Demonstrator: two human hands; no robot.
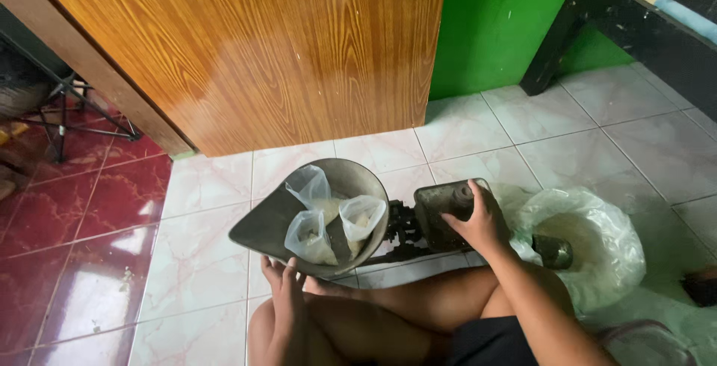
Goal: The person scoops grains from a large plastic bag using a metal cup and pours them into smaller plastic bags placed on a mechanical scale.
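Person seated cross-legged, bare knees forward, left hand (286, 282) resting palm-down low by the left knee with fingers loosely spread, right arm stretched forward, right hand (478, 220) curled palm-down, fingers bent in a grip

**What you can't really make out here**

The right hand (478, 220) covers part of the scale's weight platform (444, 209), so whatever sits under the palm is hidden. The small plastic bags (328, 220) in the metal pan (261, 228) hold something pale, too small to identify. The dark cylinder (553, 252) is half buried in the big plastic bag (590, 239). The black bench (642, 22) and a dark object (702, 285) get cut off at the right edge.
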